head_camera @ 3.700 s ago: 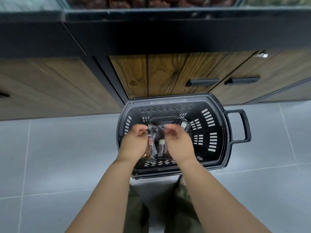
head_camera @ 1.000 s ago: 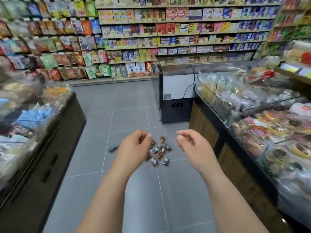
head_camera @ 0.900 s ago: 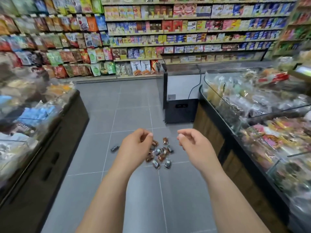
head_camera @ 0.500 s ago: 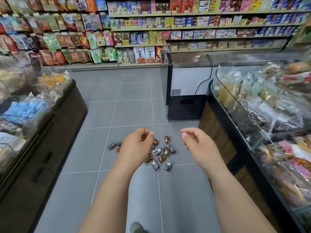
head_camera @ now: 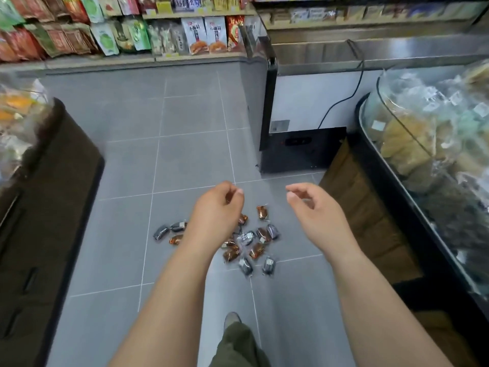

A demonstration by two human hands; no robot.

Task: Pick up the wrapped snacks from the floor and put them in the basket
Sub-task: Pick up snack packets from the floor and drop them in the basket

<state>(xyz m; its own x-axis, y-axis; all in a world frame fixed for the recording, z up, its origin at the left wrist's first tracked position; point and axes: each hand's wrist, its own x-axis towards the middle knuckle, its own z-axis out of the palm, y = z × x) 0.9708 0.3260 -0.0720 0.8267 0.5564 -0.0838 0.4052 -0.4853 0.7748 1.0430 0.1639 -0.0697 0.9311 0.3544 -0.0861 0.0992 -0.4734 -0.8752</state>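
Observation:
Several wrapped snacks [head_camera: 248, 242], brown and dark grey, lie in a loose pile on the grey tiled floor. Three more snacks [head_camera: 172, 231] lie just left of the pile. My left hand [head_camera: 217, 210] hovers over the pile's left side with loosely curled fingers, and I see nothing in it. My right hand [head_camera: 315, 210] is held out to the right of the pile, also loosely curled and holding nothing. Both hands are well above the floor. The basket is out of view.
A dark display counter [head_camera: 53, 207] lines the aisle's left side. A glass-fronted food case [head_camera: 423, 154] on a wooden base runs along the right. A chest freezer [head_camera: 304, 115] stands beyond it, and snack shelves [head_camera: 132, 30] fill the back wall. My trouser leg [head_camera: 232, 340] shows below.
The view has left the basket and now looks down the aisle. Over the last second it has tilted down and drawn nearer the pile. Both hands stay out front, holding nothing.

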